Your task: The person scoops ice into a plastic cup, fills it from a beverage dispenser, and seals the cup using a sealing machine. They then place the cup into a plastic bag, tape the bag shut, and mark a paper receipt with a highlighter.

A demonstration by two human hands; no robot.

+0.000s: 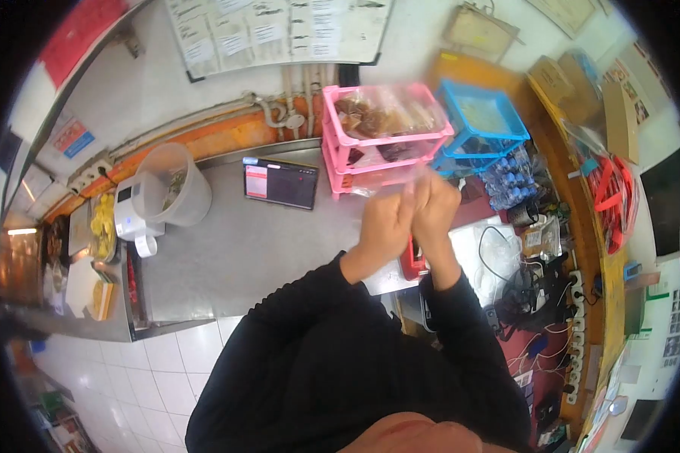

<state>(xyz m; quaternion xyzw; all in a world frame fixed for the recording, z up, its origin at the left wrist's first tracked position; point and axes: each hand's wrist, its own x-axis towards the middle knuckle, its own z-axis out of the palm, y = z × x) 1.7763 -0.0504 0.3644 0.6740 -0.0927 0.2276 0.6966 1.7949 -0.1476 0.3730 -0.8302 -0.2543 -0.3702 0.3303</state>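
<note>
My left hand (387,223) and my right hand (437,210) are raised close together in front of me, fingers curled in and knuckles nearly meeting. A faint, blurred, see-through shape shows just above the fingers; I cannot tell what they grip. Below and between the wrists appears a red object (412,260), partly hidden by the hands. Just beyond my hands stands a pink stacked basket rack (389,140), its top tier holding clear plastic bags (385,112) with brown contents.
A tablet (279,183) lies on the steel counter (227,264). Left of it are a clear plastic bucket (177,185), a white machine (137,208) and a white mug (146,245). Blue baskets (482,117), bottles (510,181) and tangled cables (533,291) crowd the right.
</note>
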